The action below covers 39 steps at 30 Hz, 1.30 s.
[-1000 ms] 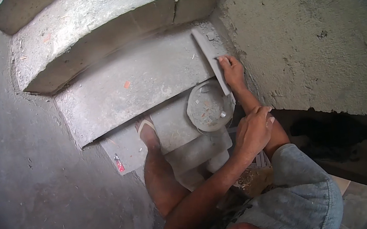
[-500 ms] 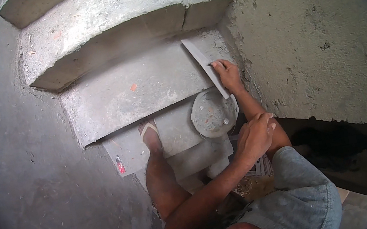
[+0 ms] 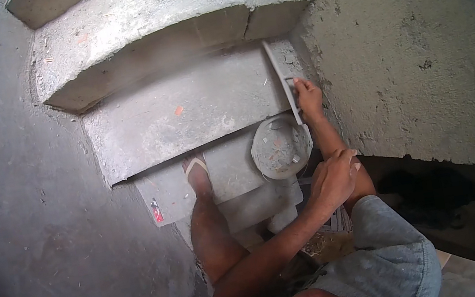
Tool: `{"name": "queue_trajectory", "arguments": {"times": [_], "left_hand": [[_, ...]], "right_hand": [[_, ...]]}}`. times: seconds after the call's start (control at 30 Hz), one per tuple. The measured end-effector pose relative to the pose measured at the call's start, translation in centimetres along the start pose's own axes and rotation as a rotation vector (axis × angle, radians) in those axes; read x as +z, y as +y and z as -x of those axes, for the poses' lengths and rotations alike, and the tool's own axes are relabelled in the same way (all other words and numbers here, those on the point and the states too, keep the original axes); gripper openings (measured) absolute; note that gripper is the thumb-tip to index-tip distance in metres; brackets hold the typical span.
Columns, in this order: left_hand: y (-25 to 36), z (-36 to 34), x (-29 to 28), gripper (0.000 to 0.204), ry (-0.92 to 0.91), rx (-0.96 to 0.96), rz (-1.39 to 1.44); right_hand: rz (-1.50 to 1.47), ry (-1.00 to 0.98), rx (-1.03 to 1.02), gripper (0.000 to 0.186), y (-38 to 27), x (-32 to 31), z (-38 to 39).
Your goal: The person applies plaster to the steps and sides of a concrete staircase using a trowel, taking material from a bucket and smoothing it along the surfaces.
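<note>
We saw the person's right hand (image 3: 310, 98) with its fingers curled and closed around the handle of a flat float (image 3: 281, 76), a long pale tool that stood nearly edge-on to us just left of those fingers, one end reaching beyond them and the other coming back toward the bucket (image 3: 256, 150). That round bucket, with grey rubble and chips in it, sat below and left of the same fingers; we could not tell whether the float touched its rim. Farther left of them spread a dusty concrete step (image 3: 153, 124) bearing an orange chip (image 3: 179, 110), while a rough wall (image 3: 404, 60) rose to their right. The left hand (image 3: 334, 180) lay across the right forearm (image 3: 330, 137), below the right fingers, its own fingers bent; we could not tell whether they pinched anything. Well left of both hands, we noticed a sandaled foot (image 3: 198, 178).
</note>
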<state>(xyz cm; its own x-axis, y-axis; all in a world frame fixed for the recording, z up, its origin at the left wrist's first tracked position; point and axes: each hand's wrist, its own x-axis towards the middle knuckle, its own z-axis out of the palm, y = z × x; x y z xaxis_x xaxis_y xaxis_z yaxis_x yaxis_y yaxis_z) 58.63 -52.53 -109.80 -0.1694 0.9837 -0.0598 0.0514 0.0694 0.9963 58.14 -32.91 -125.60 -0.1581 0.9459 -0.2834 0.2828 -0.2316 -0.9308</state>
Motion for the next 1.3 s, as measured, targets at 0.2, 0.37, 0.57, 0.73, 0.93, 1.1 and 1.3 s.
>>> {"name": "queue_trajectory", "arguments": {"times": [0.2, 0.37, 0.57, 0.73, 0.93, 1.1, 1.3], "left_hand": [[0.1, 0.2, -0.7, 0.028, -0.001, -0.015, -0.017], [0.2, -0.1, -0.9, 0.028, 0.043, 0.015, -0.009], [-0.1, -0.4, -0.4, 0.028, 0.020, 0.018, -0.012], [0.6, -0.4, -1.4, 0.028, 0.009, -0.002, -0.018], [0.7, -0.2, -2.3, 0.028, 0.007, -0.021, 0.015], [0.7, 0.2, -2.8, 0.028, 0.014, -0.039, -0.002], [0.3, 0.4, -1.5, 0.028, 0.004, -0.018, 0.012]], "right_hand": [[0.435, 0.091, -0.380, 0.035, -2.8, -3.0, 4.3], [0.914, 0.092, -0.342, 0.036, -2.9, -5.7, 9.0], [1.062, 0.212, -0.461, 0.032, -0.9, -4.7, 6.8], [0.997, 0.150, -0.366, 0.032, -2.8, -2.0, 3.5], [0.967, 0.189, -0.340, 0.034, -2.8, 1.0, -0.3], [0.779, 0.248, -0.456, 0.037, 0.8, 1.1, 0.1], [0.674, 0.291, -0.483, 0.038, 0.8, 0.8, 0.8]]}}
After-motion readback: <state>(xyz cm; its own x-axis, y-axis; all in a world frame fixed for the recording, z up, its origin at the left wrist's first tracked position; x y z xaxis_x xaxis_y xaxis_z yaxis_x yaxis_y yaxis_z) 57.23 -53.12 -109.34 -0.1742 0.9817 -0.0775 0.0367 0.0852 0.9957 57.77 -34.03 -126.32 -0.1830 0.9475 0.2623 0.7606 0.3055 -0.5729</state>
